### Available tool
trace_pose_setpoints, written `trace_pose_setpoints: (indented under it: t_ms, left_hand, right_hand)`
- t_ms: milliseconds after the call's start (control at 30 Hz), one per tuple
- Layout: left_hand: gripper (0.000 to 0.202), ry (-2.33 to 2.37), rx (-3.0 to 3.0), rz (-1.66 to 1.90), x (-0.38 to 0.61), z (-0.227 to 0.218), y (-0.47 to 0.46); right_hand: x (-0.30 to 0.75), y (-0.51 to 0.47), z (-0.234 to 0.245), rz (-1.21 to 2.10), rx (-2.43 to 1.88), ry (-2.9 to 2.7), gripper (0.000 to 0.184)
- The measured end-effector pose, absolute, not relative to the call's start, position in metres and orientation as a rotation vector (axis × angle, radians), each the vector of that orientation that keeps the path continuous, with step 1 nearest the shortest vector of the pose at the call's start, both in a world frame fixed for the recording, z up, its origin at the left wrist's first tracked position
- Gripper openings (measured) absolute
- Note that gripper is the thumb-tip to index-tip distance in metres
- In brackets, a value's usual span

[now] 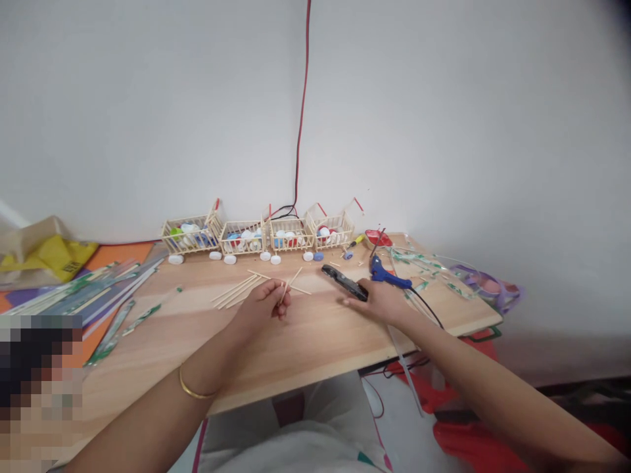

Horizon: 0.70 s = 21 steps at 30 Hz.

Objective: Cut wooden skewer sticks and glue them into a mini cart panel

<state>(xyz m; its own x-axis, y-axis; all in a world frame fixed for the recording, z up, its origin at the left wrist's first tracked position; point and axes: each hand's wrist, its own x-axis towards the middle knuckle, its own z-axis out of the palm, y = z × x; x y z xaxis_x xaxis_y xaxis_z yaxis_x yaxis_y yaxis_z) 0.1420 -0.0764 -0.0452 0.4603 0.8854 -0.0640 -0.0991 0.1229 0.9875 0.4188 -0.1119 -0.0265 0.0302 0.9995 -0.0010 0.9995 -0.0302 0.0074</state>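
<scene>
My left hand (pixel 273 299) pinches a thin wooden stick (pixel 296 276) between thumb and fingers, just above the table. Several more sticks (pixel 234 292) lie beside and beneath that hand. My right hand (pixel 382 301) is closed around the near end of a long black hand tool (pixel 342 281), whose exact kind I cannot make out. A blue glue gun (pixel 389 273) rests just beyond the right hand, its black cord trailing toward the table edge. Behind both hands stand small stick-built carts (pixel 244 238) with bottle-cap wheels and colored caps inside.
A red dish (pixel 377 238) sits near the wall. Green-and-clear plastic wrappers (pixel 434 266) spread across the right side of the wooden table (pixel 266 358). At left are packaged sticks (pixel 98 289) and a yellow bag (pixel 64 259). A red-and-black cable (pixel 302 118) hangs down the wall.
</scene>
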Motion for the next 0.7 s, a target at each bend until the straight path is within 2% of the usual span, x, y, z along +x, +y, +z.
trace_pose_setpoints:
  t_ms: [133, 267, 467, 533, 600, 700]
  left_hand:
    - [0.026, 0.740, 1.045, 0.825, 0.142, -0.047, -0.078]
    - [0.036, 0.772, 0.943, 0.903, 0.135, -0.041, -0.072]
    - [0.024, 0.994, 0.897, 1.090, 0.127, -0.037, -0.059]
    - [0.029, 1.054, 0.922, 1.063, 0.126, -0.039, -0.058]
    - [0.036, 1.120, 1.003, 1.004, 0.124, -0.040, -0.058]
    - [0.036, 1.255, 1.224, 0.932, 0.120, -0.040, -0.056]
  right_hand:
    - [0.424, -0.118, -0.045, 0.202, 2.262, 2.171, 0.072]
    - [0.417, -0.116, -0.058, 0.298, 2.364, 2.151, 0.076]
    - [0.413, -0.108, -0.059, 0.273, 2.390, 2.254, 0.082]
    - [0.408, -0.105, -0.053, 0.238, 2.375, 2.380, 0.075]
    - [0.397, -0.102, -0.046, 0.122, 2.277, 2.623, 0.058]
    - [0.367, -0.095, -0.034, -0.242, 2.007, 2.968, 0.031]
